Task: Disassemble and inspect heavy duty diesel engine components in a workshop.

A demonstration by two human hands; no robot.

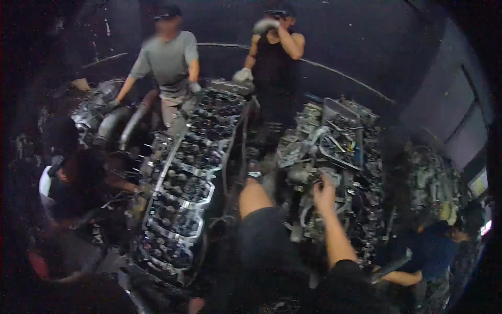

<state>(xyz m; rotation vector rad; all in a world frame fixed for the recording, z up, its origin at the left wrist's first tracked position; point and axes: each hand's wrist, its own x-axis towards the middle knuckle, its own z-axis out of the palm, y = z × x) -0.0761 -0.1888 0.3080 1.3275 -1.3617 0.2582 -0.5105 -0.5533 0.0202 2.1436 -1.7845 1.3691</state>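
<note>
My right hand (324, 194) reaches forward to the engine (368, 209) on the right. Its fingers look closed, pinched at a greyish metal part (303, 175) on the engine's near side; blur hides what, if anything, lies between them. Loose metal parts (340, 141) are piled on top of that engine, just beyond the hand. Only a small patch of skin at the lower edge, perhaps my left hand (196, 305), shows to the left, with no fingers to make out.
A long engine (183, 183) with its valve gear exposed lies left of my leg (254, 199). Two people (170, 57) stand beyond it; another crouches at left (78, 183), and one bends at right (434, 246). Thick pipes (112, 125) and another engine (431, 178) flank them.
</note>
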